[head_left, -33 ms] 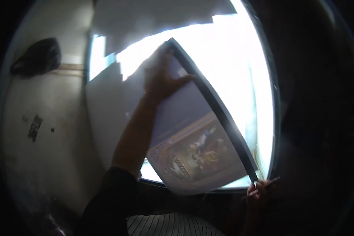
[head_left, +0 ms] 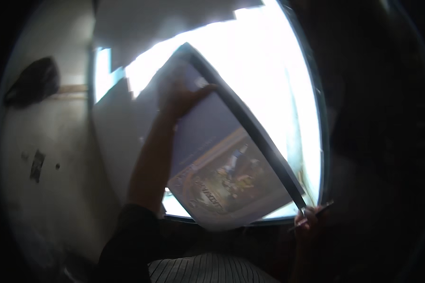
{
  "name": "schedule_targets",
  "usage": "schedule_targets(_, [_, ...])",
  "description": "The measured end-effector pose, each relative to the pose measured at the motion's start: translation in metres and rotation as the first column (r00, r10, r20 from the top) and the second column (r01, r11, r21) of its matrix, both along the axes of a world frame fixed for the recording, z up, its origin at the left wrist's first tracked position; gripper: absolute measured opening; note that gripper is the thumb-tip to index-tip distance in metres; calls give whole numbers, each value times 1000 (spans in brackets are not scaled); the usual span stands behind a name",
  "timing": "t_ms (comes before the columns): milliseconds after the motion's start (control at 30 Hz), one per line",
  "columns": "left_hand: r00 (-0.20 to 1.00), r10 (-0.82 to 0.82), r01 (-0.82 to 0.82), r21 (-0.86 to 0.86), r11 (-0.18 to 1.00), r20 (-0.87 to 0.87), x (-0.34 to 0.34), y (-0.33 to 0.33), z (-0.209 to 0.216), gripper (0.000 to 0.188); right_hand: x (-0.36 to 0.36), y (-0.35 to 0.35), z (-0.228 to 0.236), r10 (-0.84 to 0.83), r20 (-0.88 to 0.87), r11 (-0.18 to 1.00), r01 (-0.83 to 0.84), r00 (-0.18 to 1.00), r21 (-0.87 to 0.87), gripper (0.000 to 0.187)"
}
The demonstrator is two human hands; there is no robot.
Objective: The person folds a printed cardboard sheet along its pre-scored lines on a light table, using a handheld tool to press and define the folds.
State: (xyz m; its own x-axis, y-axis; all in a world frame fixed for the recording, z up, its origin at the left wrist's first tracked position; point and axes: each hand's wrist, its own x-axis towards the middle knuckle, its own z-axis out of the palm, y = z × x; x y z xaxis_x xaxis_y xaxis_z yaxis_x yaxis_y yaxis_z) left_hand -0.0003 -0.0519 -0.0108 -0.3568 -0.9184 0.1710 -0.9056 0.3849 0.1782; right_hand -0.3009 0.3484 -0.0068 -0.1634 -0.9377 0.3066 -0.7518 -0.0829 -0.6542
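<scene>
A large printed sheet, with a framed colour picture toward its near end, lies slanted over a brightly lit panel. Along its right edge runs a long dark straight strip like a ruler. My left hand rests spread on the far part of the sheet, its thumb reaching onto the strip; its other fingers are blurred. At the strip's near end, my right hand closes around a slim pen-like tool. Whether it is a pen or a cutter cannot be made out.
Grey sheets with stepped edges cover the panel's far side. A dark crumpled bundle lies on the pale surface to the left, with a small dark patch nearer me. Deep shadow fills the right side.
The whole scene sits slightly farther left in the view. Both hands keep about the same places on the sheet and strip.
</scene>
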Motion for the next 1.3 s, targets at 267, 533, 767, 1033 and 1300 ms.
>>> schedule_targets(267, [988,-102,96,-57,994,-117,-10,-3,1,90,-13,16,-18,-42,-117,997,50,992,65,73])
schedule_targets(533, [980,-143,138,-51,989,-137,-5,-6,5,90,-3,3,-12,-62,-110,997,57,992,-45,46])
schedule_targets(767, [975,-168,165,-38,986,-146,-7,-5,2,95,-5,12,-22,-57,-157,997,48,986,-59,47])
schedule_targets(1033, [995,-6,8,22,1000,-103,12,-5,7,92,5,0,-32,-35,-230,978,-14,973,-208,79])
schedule_targets(1300, [1000,-10,9,48,999,12,-3,-2,-4,111,-15,23,-39,19,-324,974,-90,946,-209,49])
